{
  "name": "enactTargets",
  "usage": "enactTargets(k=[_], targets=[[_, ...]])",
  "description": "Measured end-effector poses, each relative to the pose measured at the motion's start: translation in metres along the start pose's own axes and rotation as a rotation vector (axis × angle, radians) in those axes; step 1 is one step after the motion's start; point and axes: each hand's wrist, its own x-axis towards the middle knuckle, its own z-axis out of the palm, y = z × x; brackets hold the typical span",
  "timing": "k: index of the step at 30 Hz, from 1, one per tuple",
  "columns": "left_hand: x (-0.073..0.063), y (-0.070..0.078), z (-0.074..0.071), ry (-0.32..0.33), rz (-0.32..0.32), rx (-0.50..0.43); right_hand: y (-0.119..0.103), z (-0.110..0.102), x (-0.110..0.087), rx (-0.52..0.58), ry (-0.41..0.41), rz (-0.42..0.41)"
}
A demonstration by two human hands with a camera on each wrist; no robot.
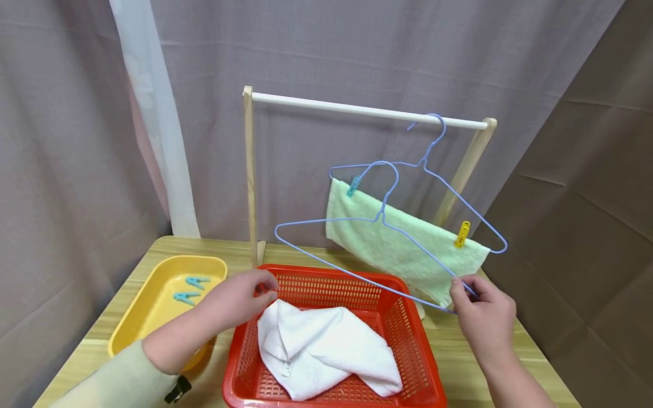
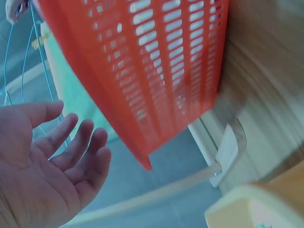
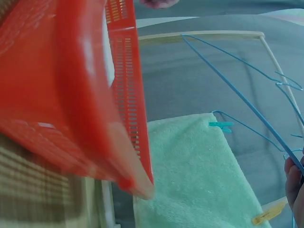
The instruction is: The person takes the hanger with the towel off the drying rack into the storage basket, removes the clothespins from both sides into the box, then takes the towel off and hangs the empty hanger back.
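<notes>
My right hand (image 1: 484, 311) pinches one lower corner of a blue wire hanger (image 1: 382, 212), which is held tilted over the back of a red basket (image 1: 403, 328). Its hook points up and nothing hangs on it. Over the basket's back left corner is my left hand (image 1: 244, 297); in the left wrist view its fingers are relaxed, slightly bent, with nothing in them. A crumpled white towel (image 1: 326, 345) lies in the basket. Behind, a pale green towel (image 1: 408, 263) is clipped to a second blue hanger (image 1: 466, 204) by a teal clothespin (image 1: 353, 186) and a yellow clothespin (image 1: 462, 234).
The second hanger is hooked on the white rod (image 1: 357, 107) of a small wooden rack. To the left, a yellow tray (image 1: 148, 317) holds two teal clothespins (image 1: 186, 297). All stand on a wood-grain table (image 1: 530, 362), with grey curtains (image 1: 316, 62) behind.
</notes>
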Motion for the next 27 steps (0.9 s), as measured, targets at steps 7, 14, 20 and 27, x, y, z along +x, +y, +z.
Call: enactTargets(k=[7, 14, 20, 27], targets=[[0.014, -0.019, -0.018, 0.094, -0.095, -0.109, -0.004, -0.004, 0.014, -0.043, -0.028, -0.038], [0.033, -0.033, -0.035, 0.229, -0.105, -0.272, -0.011, -0.002, 0.029, -0.069, -0.053, -0.036], [0.049, -0.038, -0.047, 0.333, -0.109, -0.369, -0.017, 0.004, 0.042, -0.06, -0.06, -0.05], [0.064, -0.045, -0.052, 0.366, -0.142, -0.4, -0.024, 0.015, 0.057, -0.046, -0.06, -0.097]])
